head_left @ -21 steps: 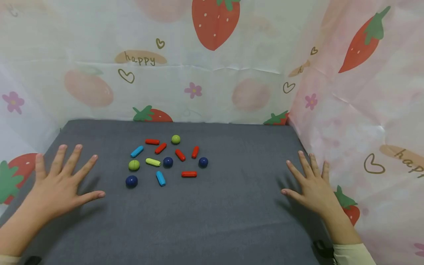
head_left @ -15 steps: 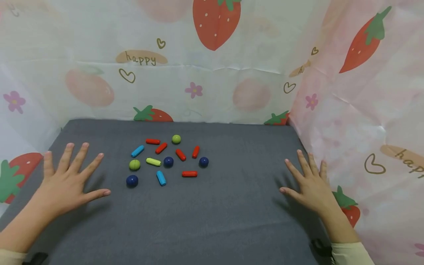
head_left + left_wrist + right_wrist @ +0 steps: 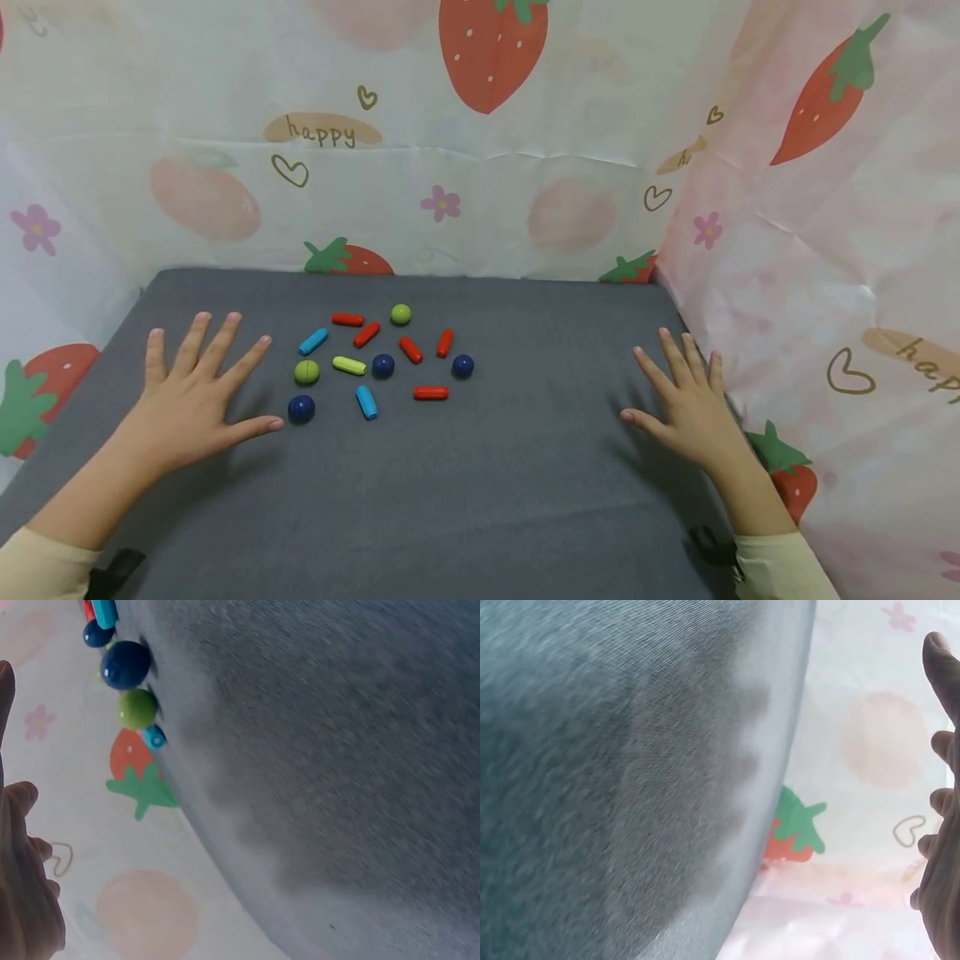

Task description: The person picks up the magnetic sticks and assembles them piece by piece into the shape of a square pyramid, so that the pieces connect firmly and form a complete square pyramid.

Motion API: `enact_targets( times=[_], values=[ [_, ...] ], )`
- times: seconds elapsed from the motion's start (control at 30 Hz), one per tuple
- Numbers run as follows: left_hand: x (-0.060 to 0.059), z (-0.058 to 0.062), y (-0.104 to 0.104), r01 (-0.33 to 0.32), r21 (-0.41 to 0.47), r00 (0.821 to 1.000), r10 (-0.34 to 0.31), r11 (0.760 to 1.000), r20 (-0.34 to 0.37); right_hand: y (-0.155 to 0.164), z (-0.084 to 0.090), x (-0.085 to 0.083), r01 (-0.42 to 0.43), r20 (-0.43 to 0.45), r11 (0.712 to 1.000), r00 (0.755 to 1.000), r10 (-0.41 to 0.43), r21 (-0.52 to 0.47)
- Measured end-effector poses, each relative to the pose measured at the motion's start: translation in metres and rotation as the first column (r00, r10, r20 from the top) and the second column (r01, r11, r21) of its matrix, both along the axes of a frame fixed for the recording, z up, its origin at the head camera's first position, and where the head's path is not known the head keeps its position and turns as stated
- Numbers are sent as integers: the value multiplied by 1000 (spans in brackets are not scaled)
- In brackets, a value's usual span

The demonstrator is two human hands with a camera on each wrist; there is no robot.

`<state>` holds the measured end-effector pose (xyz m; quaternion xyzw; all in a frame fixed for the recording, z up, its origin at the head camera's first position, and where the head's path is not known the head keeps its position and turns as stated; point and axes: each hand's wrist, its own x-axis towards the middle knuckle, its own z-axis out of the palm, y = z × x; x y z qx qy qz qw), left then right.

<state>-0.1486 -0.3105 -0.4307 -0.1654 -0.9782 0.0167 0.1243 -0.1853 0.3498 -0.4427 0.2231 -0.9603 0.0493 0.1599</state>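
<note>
Head view: the left hand point(image 3: 191, 400) lies flat with fingers spread wide on the grey worktop point(image 3: 480, 500), holding nothing. A dark blue ball point(image 3: 301, 407) sits just off its thumb tip at 3 o'clock. The right hand point(image 3: 686, 408) lies spread and empty near the right edge.

Left wrist view: the blue ball point(image 3: 124, 664) sits beside a green ball point(image 3: 138, 709).

Right wrist view: straight fingers point(image 3: 941, 667) at 3 o'clock.

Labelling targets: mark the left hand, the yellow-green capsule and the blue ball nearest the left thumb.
left hand point(image 3: 191, 400), head view, back of hand.
yellow-green capsule point(image 3: 349, 365), head view, its middle.
blue ball point(image 3: 301, 407), head view, its top.
</note>
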Motion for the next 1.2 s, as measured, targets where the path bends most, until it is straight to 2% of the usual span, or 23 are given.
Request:
enact_targets(
  times=[0.37,0.57,0.7,0.83,1.07,1.2],
  values=[
    [-8,4,29,56,87,996,-62,995,69,-10,6,-6,-39,-19,996,999,37,-80],
    [-15,6,50,113,139,990,-124,984,70,-18,11,-10,-55,25,983,998,60,-176],
    [-22,9,66,156,169,983,-169,973,66,-25,15,-13,-63,65,969,995,81,-240],
    [-28,9,81,192,194,976,-209,962,68,-33,18,-17,-76,73,963,993,98,-257],
    [-36,5,102,221,270,961,-256,937,105,-48,22,-24,-106,119,934,981,155,-341],
    [-38,2,110,246,313,955,-284,917,82,-55,22,-27,-119,125,920,976,177,-374]
  ],
)
